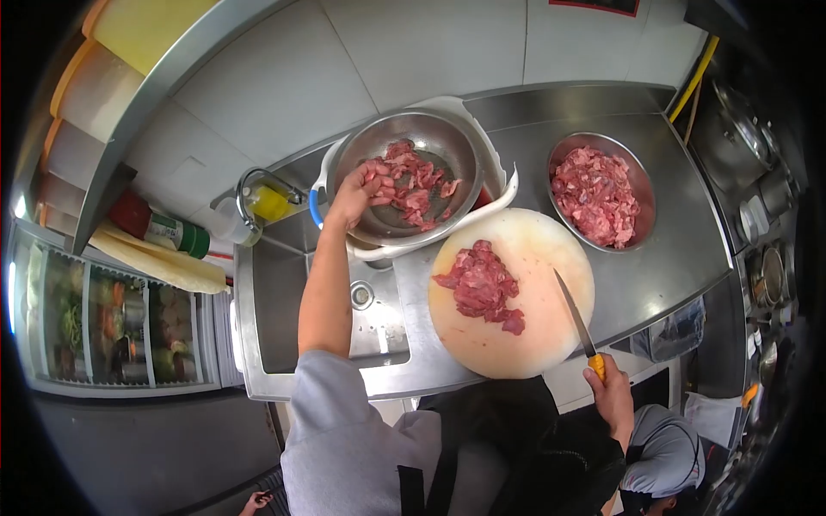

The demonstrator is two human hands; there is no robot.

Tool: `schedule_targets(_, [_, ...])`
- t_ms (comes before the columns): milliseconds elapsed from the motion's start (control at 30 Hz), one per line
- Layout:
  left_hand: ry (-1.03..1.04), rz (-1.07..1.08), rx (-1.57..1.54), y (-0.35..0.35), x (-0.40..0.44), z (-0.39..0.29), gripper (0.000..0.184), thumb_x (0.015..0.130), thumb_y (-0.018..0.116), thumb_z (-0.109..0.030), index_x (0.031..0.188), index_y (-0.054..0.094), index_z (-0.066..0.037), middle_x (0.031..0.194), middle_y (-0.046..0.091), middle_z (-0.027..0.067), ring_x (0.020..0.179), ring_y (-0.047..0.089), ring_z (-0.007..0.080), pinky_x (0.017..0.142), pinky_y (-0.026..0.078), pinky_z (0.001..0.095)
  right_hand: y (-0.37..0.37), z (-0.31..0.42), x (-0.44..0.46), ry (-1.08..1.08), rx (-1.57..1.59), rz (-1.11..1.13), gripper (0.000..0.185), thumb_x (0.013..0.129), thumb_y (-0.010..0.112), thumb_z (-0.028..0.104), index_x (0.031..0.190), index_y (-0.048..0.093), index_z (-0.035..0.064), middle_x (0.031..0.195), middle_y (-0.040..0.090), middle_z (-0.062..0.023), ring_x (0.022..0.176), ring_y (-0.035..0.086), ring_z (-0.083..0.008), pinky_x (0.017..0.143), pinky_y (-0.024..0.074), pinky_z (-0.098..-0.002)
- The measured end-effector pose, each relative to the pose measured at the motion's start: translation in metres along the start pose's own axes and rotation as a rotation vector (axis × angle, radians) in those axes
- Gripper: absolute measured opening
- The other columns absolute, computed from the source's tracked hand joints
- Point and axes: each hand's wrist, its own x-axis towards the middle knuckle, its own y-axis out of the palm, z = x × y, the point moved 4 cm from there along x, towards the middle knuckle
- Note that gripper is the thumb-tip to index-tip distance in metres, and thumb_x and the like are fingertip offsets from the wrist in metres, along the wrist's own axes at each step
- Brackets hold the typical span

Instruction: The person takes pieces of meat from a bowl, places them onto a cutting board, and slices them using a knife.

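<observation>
My right hand point(613, 394) is closed around the yellow handle of a long knife with a narrow steel blade point(576, 315). My left hand point(366, 187) reaches into a wide round steel bowl point(351, 146), fingers curled against loose strips of red raw meat point(416, 196); I cannot tell whether they grip a piece.

The knife's blade is over the right part of a thick round white cutting board point(538, 258). Left of the blade and apart from it, a heap of dark red meat chunks point(480, 284) sits on the board. The wide bowl sits in a white plastic tub point(503, 187), with a blue handle point(316, 209) at its left. Beyond the board to the right, a second steel bowl point(647, 185) is heaped with pinkish cut meat point(595, 196).

All this is on a stainless steel counter point(680, 215), with a sink point(379, 322) at the left and a pale tiled wall point(439, 43) behind. A glass-fronted fridge point(116, 322) holding produce stands further left; another person in a grey top point(664, 451) is at the lower right.

The knife points away from my body, its long axis slanting from the handle at the near right up to the tip, farther off and leftward.
</observation>
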Motion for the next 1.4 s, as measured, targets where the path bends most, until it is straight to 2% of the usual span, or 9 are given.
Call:
schedule_targets(233, [0.102, -0.042, 0.605, -0.008, 0.041, 0.061, 0.024, 0.098, 0.074, -0.007, 0.121, 0.070, -0.004, 0.112, 0.072, 0.0105, 0.105, 0.072, 0.0250, 0.089, 0.059, 0.0378, 0.000, -0.004, 0.006, 0.019, 0.020, 0.036, 0.041, 0.102, 0.078, 0.029, 0.135, 0.065, 0.0068, 0.096, 0.075, -0.0301, 0.095, 0.072, -0.0539, 0.079, 0.0575, -0.0553])
schedule_targets(300, [0.551, -0.052, 1.130, 0.034, 0.043, 0.053, 0.038, 0.091, 0.081, -0.022, 0.124, 0.070, -0.008, 0.113, 0.074, 0.0145, 0.116, 0.070, 0.0347, 0.094, 0.059, 0.0501, 0.003, -0.010, 0.007, 0.011, 0.033, 0.033, 0.041, 0.102, 0.078, 0.029, 0.135, 0.065, 0.0069, 0.096, 0.075, -0.0302, 0.094, 0.072, -0.0541, 0.079, 0.0575, -0.0554])
schedule_targets(567, [0.210, -0.112, 1.486, 0.057, 0.085, 0.088, 0.055, 0.087, 0.082, -0.030, 0.132, 0.065, -0.004, 0.115, 0.077, 0.0234, 0.113, 0.073, 0.0434, 0.099, 0.059, 0.0553, -0.001, -0.016, -0.011, 0.060, 0.034, 0.021, 0.041, 0.102, 0.078, 0.031, 0.134, 0.066, 0.0079, 0.095, 0.075, -0.0305, 0.094, 0.072, -0.0546, 0.079, 0.0572, -0.0557])
schedule_targets(667, [0.088, -0.049, 1.444, 0.046, 0.090, 0.083, 0.046, 0.089, 0.081, -0.027, 0.124, 0.068, 0.001, 0.123, 0.076, 0.0251, 0.115, 0.074, 0.0431, 0.103, 0.058, 0.0515, 0.001, -0.029, -0.018, 0.058, 0.031, -0.027, 0.042, 0.102, 0.078, 0.032, 0.134, 0.066, 0.0085, 0.094, 0.074, -0.0302, 0.093, 0.072, -0.0545, 0.078, 0.0567, -0.0563])
schedule_targets(767, [-0.002, -0.022, 1.028, 0.033, 0.082, 0.073, 0.041, 0.088, 0.082, -0.027, 0.113, 0.070, 0.003, 0.108, 0.077, 0.0219, 0.099, 0.077, 0.0363, 0.090, 0.059, 0.0462, 0.000, -0.038, -0.022, 0.073, 0.092, -0.013, 0.043, 0.102, 0.078, 0.034, 0.135, 0.066, 0.0090, 0.094, 0.075, -0.0300, 0.093, 0.072, -0.0543, 0.079, 0.0567, -0.0568])
schedule_targets(867, [0.010, -0.009, 0.108, 0.032, 0.063, 0.065, 0.026, 0.104, 0.076, -0.028, 0.113, 0.074, -0.004, 0.100, 0.074, 0.0030, 0.086, 0.067, 0.0130, 0.075, 0.053, 0.0325, -0.001, -0.043, -0.022, 0.078, 0.083, -0.026, 0.044, 0.102, 0.078, 0.034, 0.136, 0.066, 0.0093, 0.095, 0.075, -0.0298, 0.094, 0.072, -0.0538, 0.080, 0.0570, -0.0570])
schedule_targets(1000, [0.053, 0.033, -0.194, 0.057, 0.020, 0.017, 0.020, 0.111, 0.067, -0.023, 0.123, 0.072, -0.007, 0.109, 0.076, 0.0014, 0.094, 0.070, 0.0103, 0.080, 0.055, 0.0287, 0.001, -0.045, -0.014, 0.060, 0.065, 0.004, 0.044, 0.102, 0.078, 0.033, 0.136, 0.066, 0.0087, 0.096, 0.076, -0.0299, 0.095, 0.073, -0.0530, 0.080, 0.0576, -0.0568])
schedule_targets(1133, [0.099, 0.067, -0.277, 0.058, 0.011, 0.007, 0.027, 0.112, 0.066, -0.023, 0.132, 0.068, -0.005, 0.120, 0.077, 0.0056, 0.107, 0.074, 0.0142, 0.096, 0.060, 0.0327, 0.008, -0.046, -0.005, -0.024, 0.133, 0.013, 0.043, 0.102, 0.078, 0.031, 0.136, 0.065, 0.0071, 0.096, 0.075, -0.0303, 0.093, 0.073, -0.0536, 0.080, 0.0576, -0.0563])
schedule_targets(1400, [0.358, 0.042, -0.131, 0.218, 0.010, -0.018, 0.023, 0.114, 0.064, -0.026, 0.128, 0.064, -0.007, 0.105, 0.074, 0.0017, 0.087, 0.068, 0.0077, 0.066, 0.051, 0.0265, 0.008, -0.038, -0.005, -0.011, 0.109, 0.041, 0.041, 0.102, 0.077, 0.029, 0.134, 0.065, 0.0049, 0.095, 0.075, -0.0306, 0.093, 0.073, -0.0534, 0.078, 0.0575, -0.0538])
